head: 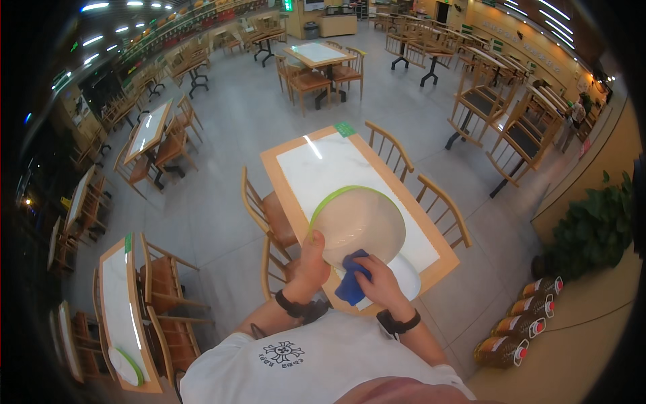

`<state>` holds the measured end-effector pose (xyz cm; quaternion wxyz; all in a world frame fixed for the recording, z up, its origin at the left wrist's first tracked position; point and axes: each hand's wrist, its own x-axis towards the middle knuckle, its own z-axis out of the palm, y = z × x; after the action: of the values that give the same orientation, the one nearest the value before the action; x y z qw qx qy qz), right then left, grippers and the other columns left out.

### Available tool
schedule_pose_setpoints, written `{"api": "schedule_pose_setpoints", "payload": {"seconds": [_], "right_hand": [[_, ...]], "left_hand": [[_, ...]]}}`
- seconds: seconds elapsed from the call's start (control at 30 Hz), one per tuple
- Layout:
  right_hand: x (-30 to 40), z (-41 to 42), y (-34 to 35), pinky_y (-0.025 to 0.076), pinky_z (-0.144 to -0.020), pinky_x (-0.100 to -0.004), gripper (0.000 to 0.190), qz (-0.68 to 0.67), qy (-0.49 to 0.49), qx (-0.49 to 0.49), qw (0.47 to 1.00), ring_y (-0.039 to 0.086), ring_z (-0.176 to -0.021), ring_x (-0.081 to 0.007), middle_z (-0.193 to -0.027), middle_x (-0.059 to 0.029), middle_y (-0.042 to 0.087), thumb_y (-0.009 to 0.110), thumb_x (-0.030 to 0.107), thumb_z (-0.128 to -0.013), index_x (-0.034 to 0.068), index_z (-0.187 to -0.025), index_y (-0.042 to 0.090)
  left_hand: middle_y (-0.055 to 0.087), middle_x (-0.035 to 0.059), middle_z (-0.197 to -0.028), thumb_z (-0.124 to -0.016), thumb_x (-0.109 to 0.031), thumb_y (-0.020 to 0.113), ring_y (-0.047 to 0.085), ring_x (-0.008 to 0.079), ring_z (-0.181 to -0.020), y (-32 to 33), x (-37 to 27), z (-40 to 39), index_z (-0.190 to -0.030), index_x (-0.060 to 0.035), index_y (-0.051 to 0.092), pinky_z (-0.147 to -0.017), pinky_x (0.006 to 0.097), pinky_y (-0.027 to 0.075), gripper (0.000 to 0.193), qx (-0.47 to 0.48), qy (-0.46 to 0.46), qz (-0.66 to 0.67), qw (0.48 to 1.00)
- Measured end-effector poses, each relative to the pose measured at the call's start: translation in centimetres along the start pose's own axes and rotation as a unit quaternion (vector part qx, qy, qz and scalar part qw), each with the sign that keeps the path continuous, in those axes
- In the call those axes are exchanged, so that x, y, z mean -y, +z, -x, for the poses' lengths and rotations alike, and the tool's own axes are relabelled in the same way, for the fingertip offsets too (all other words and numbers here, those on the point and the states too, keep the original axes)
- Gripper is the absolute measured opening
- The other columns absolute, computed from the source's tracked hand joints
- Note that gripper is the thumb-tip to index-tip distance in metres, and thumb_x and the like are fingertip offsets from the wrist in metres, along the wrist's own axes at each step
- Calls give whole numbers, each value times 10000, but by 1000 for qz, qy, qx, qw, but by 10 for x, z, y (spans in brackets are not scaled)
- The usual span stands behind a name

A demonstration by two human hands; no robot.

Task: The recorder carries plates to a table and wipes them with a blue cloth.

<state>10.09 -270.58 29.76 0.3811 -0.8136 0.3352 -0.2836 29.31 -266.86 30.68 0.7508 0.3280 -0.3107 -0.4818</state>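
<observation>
My left hand (314, 265) grips a large round bowl (361, 222) by its left side, thumb over the rim. The bowl is pale inside with a lime-green rim, and it is tilted so its inside faces me. In my right hand (379, 283) is a bunched blue cloth (353, 285), which touches the bowl's near edge. Below the bowl, a white rounded dish (405, 276) rests on the near end of the table (444, 260); the bowl partly hides it. The tabletop has a white marble-look panel in a wooden border.
Wooden chairs (446, 207) flank the table. A neighbouring table (118, 293) at left holds a green-and-white dish (126, 366). Several oil jugs (502, 351) stand at right beside a leafy plant (590, 237). Chairs rest upturned on tables (527, 139) farther off. A person (575, 118) stands far right.
</observation>
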Motion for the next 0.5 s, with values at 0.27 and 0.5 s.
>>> {"api": "schedule_pose_setpoints", "payload": {"seconds": [0.27, 0.5], "right_hand": [[36, -11, 15, 548, -781, -356, 328, -75, -129, -79, 986, 684, -926, -288, -1061, -136, 659, 669, 24, -885, 36, -1212, 696], [31, -6, 13, 555, -808, -400, 337, 16, -93, -25, 995, 666, -944, -340, -1058, -149, 647, 694, 78, -882, 75, -1219, 701]], "left_hand": [[608, 131, -1387, -1042, -615, 497, 601, 259, -1257, 0, 10, 6, -1471, -9, 477, -1077, 408, 472, 743, -22, -21, -33, 999], [567, 134, -1455, -1050, -629, 454, 559, 281, -1321, 1, -8, 7, -1506, -22, 435, -1128, 430, 438, 759, -55, -74, 49, 995]]}}
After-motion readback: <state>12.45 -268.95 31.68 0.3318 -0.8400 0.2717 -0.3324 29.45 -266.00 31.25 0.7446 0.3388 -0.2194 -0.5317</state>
